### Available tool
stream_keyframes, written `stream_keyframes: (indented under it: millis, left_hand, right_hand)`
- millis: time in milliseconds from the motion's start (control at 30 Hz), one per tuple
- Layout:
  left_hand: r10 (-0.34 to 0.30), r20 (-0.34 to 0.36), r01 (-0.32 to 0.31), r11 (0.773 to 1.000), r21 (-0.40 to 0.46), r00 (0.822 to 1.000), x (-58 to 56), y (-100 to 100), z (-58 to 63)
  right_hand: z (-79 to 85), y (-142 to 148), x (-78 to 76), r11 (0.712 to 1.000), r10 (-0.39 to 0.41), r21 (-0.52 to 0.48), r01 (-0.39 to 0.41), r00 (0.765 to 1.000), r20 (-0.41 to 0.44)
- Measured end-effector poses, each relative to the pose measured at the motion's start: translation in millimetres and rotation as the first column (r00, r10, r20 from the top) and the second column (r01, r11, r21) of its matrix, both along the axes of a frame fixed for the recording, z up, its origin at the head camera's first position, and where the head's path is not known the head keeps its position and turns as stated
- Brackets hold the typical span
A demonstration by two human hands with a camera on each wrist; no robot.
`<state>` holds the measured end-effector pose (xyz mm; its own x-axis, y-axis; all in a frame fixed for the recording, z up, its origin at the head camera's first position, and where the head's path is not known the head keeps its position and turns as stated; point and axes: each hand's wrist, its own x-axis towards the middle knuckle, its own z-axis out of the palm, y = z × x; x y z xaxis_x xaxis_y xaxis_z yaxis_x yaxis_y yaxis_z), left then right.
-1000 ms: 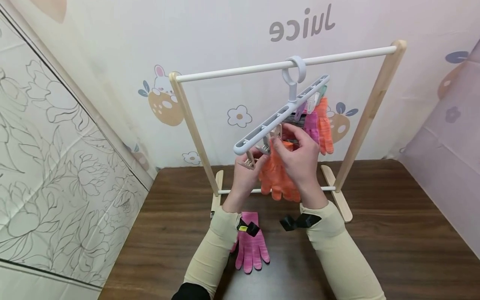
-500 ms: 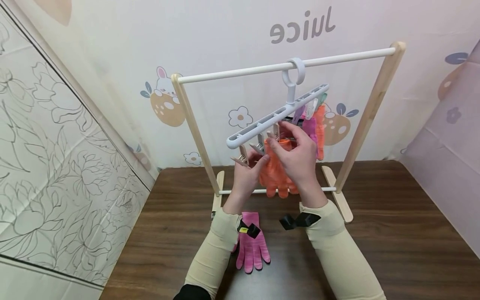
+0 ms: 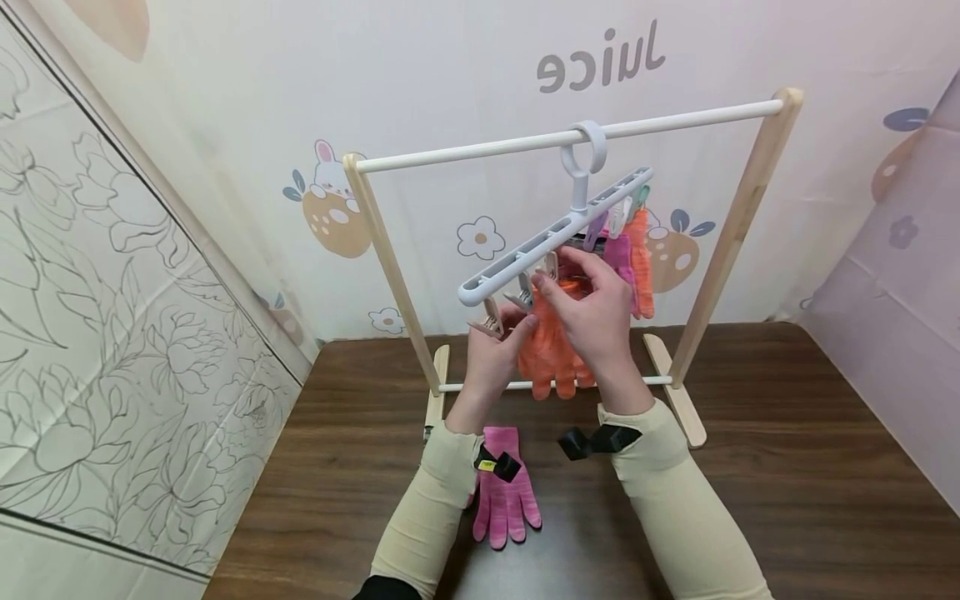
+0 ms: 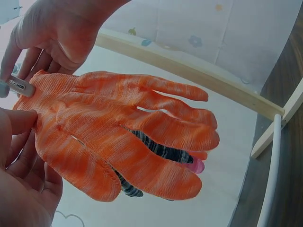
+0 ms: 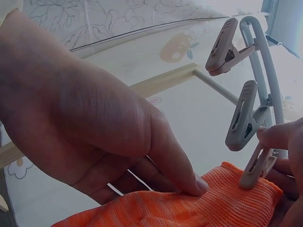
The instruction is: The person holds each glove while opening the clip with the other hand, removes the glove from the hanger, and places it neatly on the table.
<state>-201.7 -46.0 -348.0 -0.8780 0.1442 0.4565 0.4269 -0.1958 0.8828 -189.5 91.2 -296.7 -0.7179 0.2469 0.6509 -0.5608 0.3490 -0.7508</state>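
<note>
An orange knit glove [image 4: 128, 123] hangs fingers-down below the light grey clip hanger [image 3: 555, 237]. My left hand [image 3: 495, 358] holds the glove near its cuff, thumb [image 5: 189, 177] on the near face and fingers behind. My right hand [image 3: 600, 312] pinches a beige clip [image 5: 255, 170], whose jaws lie over the cuff. A grey clip [image 5: 246, 118] and another beige clip [image 5: 222, 49] hang beside it with nothing in them. On the hanger's far half, a magenta glove [image 3: 621, 258] and another orange glove [image 3: 641, 267] hang from clips, with dark grey fabric partly hidden by my right hand.
The hanger's ring hooks over the white rail [image 3: 465, 152] of a wooden stand [image 3: 390, 267]. A pink glove [image 3: 506, 500] lies on the dark wooden table [image 3: 337, 467], partly under my left forearm. Behind the stand is a printed wall sheet [image 3: 420, 67].
The hanger's far end has dropped a little and the bar has swung slightly, with the orange glove shifting along. Both hands keep almost the same place and hold.
</note>
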Motion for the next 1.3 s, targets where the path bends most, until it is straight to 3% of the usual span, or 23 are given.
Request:
stream_keyframes:
  millis: [433, 767, 1300]
  left_hand:
    - [-0.023, 0.029, 0.022, 0.999, 0.038, 0.999, 3.3, -1.5, -1.4]
    - [-0.016, 0.03, 0.015, 0.999, 0.049, 0.999, -14.9, 2.4, -26.3]
    - [-0.037, 0.015, 0.036, 0.998, 0.049, 0.999, -7.1, 3.9, -26.9]
  right_hand:
    - [-2.7, -1.2, -0.1, 1.0, -0.016, -0.021, 0.016, 1.0, -0.02]
    - [-2.1, -1.0, 1.5, 0.998, -0.038, -0.042, 0.035, 0.998, -0.05]
    - [-0.6, 0.9, 1.0, 0.996, -0.048, -0.07, 0.047, 0.999, -0.004]
